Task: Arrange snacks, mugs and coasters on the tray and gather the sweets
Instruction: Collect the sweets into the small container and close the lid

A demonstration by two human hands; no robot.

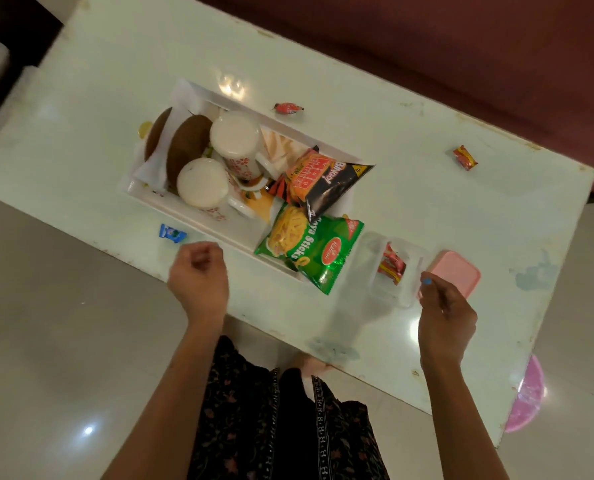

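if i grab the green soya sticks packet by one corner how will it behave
The green packet looks puffed with a crinkly foil skin, so it is probably light and would sag and swing from a corner. It hangs over the tray edge onto the table, so a nudge may slide it off.

"Soya Sticks" is printed in white on the green packet (311,252), seen between the left hand (198,277) and the right hand (446,313); a red oval logo is also borne, its script too small to be read. "BINGO!" and "MAD", in orange block letters, are read on the black-and-orange packet (326,183) just beyond it. Print on the sweet wrappers cannot be made out.
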